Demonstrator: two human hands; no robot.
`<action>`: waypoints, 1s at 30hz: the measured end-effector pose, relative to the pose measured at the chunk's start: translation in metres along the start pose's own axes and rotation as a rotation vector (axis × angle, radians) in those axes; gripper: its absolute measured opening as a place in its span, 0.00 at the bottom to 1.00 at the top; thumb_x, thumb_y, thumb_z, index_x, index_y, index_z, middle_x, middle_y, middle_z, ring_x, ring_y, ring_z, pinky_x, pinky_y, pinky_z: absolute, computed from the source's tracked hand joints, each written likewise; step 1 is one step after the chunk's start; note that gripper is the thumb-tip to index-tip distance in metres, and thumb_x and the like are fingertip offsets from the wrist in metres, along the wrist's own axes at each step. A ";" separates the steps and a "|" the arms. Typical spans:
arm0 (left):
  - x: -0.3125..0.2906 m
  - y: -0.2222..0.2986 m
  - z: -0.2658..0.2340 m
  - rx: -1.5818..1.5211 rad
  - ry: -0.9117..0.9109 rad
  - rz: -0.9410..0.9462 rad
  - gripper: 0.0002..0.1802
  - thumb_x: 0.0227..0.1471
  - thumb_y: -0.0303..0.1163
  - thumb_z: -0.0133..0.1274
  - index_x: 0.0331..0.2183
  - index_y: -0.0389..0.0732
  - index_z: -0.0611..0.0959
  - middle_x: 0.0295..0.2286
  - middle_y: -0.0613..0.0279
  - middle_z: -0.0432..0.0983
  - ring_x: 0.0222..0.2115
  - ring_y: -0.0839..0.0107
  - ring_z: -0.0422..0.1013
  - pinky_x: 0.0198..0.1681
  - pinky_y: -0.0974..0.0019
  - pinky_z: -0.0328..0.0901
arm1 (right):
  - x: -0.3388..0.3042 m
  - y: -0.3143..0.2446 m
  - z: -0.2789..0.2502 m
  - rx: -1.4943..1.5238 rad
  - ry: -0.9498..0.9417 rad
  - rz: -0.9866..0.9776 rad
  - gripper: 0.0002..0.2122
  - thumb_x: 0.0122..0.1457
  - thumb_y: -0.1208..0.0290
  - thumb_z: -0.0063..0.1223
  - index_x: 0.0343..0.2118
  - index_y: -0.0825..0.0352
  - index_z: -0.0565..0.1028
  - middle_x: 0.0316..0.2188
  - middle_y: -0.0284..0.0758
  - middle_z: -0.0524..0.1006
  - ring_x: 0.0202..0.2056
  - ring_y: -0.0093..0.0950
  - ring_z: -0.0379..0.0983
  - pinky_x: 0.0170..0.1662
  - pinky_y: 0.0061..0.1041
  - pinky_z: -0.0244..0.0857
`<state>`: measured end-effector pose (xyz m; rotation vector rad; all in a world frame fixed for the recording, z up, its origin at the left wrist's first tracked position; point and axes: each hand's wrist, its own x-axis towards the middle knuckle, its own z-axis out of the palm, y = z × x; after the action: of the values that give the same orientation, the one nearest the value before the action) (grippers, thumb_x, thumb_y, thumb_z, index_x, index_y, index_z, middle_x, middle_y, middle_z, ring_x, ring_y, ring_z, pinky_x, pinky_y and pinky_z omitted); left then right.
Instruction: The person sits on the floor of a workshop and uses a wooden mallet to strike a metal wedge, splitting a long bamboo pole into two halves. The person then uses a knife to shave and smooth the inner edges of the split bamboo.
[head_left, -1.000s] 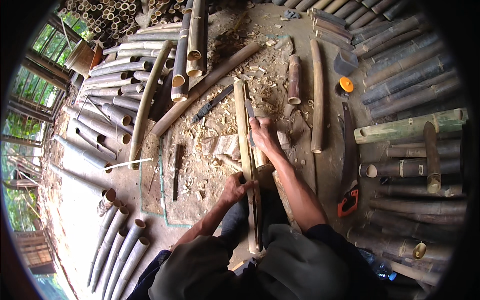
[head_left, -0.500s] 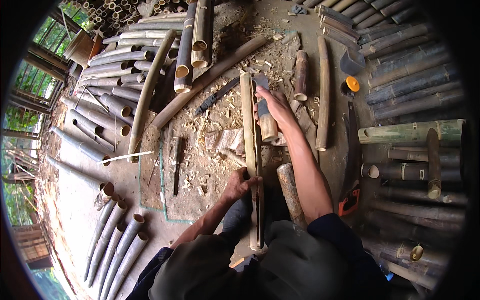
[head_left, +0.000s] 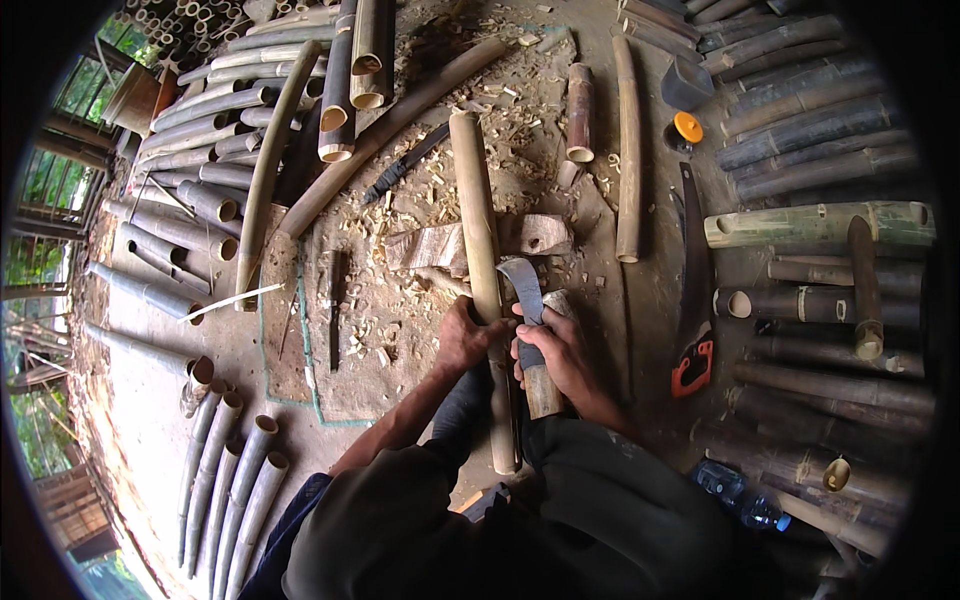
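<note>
wooden block point(head_left: 428, 249): the landmark, lying crosswise and showing on both sides of the pole.
bamboo pole point(head_left: 478, 200): crosses over the block, one end beyond it, the other on the person's side, between the legs; whether it rests on the block i cannot tell.
left hand point(head_left: 468, 337): on the person's side of the block, fingers curled close around the pole, thumb over its top.
right hand point(head_left: 562, 352): also on the person's side, farther right, fingers closed around the dark binding of the knife point(head_left: 542, 390).
blade point(head_left: 522, 280): just short of the block, beside the pole's right edge; contact is unclear.
pole's face: mostly rounded and brown, with a dark crack near the block, so it looks only partly worked.
pole's length: in one piece end to end; how much cutting remains i cannot judge.
shavings point(head_left: 384, 355): strewn left of the block and beyond it, suggesting much cutting already done, source unknown.
bamboo tubes point(head_left: 185, 233): far left of the block, round, seemingly unsplit.
</note>
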<state>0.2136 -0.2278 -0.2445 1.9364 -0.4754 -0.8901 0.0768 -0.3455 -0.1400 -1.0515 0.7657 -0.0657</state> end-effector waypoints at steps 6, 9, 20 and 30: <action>-0.001 0.001 0.001 0.084 0.009 -0.020 0.34 0.42 0.44 0.74 0.40 0.27 0.79 0.32 0.45 0.82 0.32 0.60 0.80 0.37 0.58 0.74 | 0.005 0.001 -0.003 0.069 0.014 0.088 0.23 0.62 0.66 0.52 0.56 0.74 0.68 0.24 0.38 0.76 0.18 0.28 0.74 0.21 0.29 0.70; 0.001 -0.002 0.004 0.073 0.025 0.015 0.34 0.41 0.44 0.74 0.41 0.28 0.77 0.32 0.44 0.82 0.32 0.58 0.81 0.37 0.57 0.74 | 0.006 -0.001 0.005 0.063 0.051 0.067 0.20 0.62 0.66 0.54 0.52 0.74 0.69 0.23 0.38 0.75 0.17 0.28 0.73 0.20 0.29 0.70; -0.005 0.006 0.012 0.161 0.099 -0.001 0.20 0.44 0.31 0.65 0.37 0.32 0.77 0.30 0.44 0.81 0.32 0.52 0.80 0.37 0.52 0.73 | 0.060 0.047 -0.001 -0.075 0.166 -0.076 0.15 0.59 0.64 0.58 0.44 0.68 0.74 0.22 0.34 0.73 0.20 0.24 0.71 0.21 0.27 0.69; -0.002 0.013 0.007 0.195 0.076 0.004 0.28 0.43 0.43 0.70 0.37 0.30 0.79 0.29 0.43 0.82 0.31 0.51 0.81 0.37 0.53 0.74 | 0.122 0.033 -0.023 -0.170 0.078 -0.021 0.37 0.53 0.56 0.62 0.60 0.76 0.63 0.33 0.45 0.74 0.24 0.33 0.76 0.23 0.31 0.73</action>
<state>0.2075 -0.2371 -0.2351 2.1370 -0.5372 -0.7890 0.1440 -0.3937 -0.2383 -1.2240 0.8421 -0.0610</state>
